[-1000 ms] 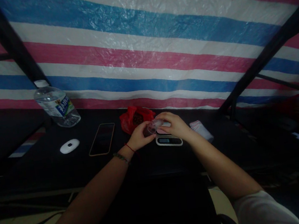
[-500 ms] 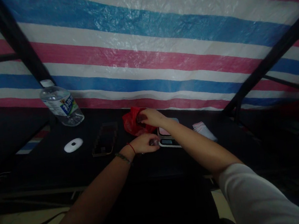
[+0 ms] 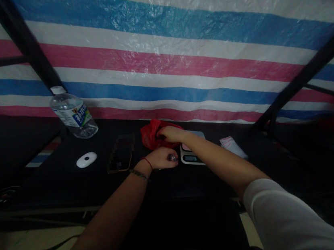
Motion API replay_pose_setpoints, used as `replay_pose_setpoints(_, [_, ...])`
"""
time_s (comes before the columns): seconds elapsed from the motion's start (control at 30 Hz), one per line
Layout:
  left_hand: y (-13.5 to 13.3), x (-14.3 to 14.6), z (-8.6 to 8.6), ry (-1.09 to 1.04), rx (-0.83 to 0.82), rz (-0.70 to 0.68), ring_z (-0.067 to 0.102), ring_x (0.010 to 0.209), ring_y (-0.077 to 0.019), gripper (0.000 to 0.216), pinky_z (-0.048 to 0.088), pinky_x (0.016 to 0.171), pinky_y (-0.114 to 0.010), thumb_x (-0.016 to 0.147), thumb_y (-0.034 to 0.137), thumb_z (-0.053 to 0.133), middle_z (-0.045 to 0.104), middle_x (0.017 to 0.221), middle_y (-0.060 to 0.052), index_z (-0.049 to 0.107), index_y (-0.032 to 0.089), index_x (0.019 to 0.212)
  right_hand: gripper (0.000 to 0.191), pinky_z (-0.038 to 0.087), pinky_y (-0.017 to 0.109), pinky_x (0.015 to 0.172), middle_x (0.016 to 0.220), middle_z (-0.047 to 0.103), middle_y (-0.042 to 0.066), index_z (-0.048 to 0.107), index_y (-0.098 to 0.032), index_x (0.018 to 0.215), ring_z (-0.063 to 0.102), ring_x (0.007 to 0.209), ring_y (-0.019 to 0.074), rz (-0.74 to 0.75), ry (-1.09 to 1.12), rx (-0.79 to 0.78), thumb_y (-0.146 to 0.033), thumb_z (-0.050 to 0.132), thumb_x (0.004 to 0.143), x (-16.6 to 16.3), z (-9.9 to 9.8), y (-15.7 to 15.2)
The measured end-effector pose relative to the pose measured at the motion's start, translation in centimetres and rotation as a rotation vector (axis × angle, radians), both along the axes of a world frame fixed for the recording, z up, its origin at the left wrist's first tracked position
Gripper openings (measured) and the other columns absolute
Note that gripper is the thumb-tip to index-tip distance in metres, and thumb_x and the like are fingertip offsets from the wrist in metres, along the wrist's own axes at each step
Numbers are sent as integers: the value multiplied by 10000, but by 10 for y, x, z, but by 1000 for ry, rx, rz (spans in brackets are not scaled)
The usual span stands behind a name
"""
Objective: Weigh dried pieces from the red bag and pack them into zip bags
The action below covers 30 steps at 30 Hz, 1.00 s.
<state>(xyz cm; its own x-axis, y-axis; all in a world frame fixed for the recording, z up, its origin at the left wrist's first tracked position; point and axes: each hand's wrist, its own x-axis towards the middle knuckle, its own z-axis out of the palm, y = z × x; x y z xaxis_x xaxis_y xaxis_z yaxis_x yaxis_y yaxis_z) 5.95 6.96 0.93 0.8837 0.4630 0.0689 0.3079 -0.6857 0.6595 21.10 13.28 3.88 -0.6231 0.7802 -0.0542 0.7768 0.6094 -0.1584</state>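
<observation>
My left hand (image 3: 162, 158) is closed around a small, clear, shiny round piece (image 3: 172, 157), just left of a kitchen scale (image 3: 193, 159). What exactly the piece is, I cannot make out. My right hand (image 3: 171, 133) reaches into the mouth of a crumpled red plastic bag (image 3: 149, 137), its fingertips hidden inside. The scale has a light frame, a small display and a pinkish top, partly covered by my right forearm.
On the black table lie a blurred-out phone (image 3: 121, 154), a white oval gadget (image 3: 86, 159) and clear plastic baggies (image 3: 233, 147). A large clear bottle (image 3: 76, 114) stands at the back left. Behind hang a striped tarp (image 3: 159, 65) and black frame poles (image 3: 303, 73).
My right hand has gone deeper into the red bag; the small piece seen at its fingers before is now out of sight. My left hand keeps its clear piece. The view has shifted slightly.
</observation>
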Motion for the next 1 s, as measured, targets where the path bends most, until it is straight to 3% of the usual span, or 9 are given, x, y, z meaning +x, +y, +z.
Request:
replay_pose_setpoints(0.33, [1,0,-2,-1,-51,1,571,629,-125,259,411,574,-217,751,323,631,646,733,3,694,171,951,426,518,234,830,1091,712,66,654,-158,1118,683,953,150,-73,423,-261,-50,683,707,8,-20,-3])
replay_pose_setpoints(0.6, [7,-2,-7,-35,-93,-36,568,635,-120,252,418,580,-209,737,305,653,646,731,-1,705,164,939,271,486,289,853,1081,703,102,699,-145,1035,658,956,198,21,136,17,-99,630,778,-2,0,-16])
replay_pose_setpoints(0.87, [15,-8,-9,-80,-282,-60,596,722,-148,273,457,653,-244,742,306,654,658,804,-23,695,154,965,207,455,235,703,946,729,71,715,-151,972,654,809,169,-39,109,-50,-178,666,773,-5,3,-20])
replay_pose_setpoints(1.0, [16,-8,-10,-105,-351,-56,584,714,-139,261,454,660,-243,728,313,673,647,787,-11,695,161,940,195,454,241,709,936,731,68,713,-160,978,653,808,166,30,97,-50,-161,644,796,-4,5,-21])
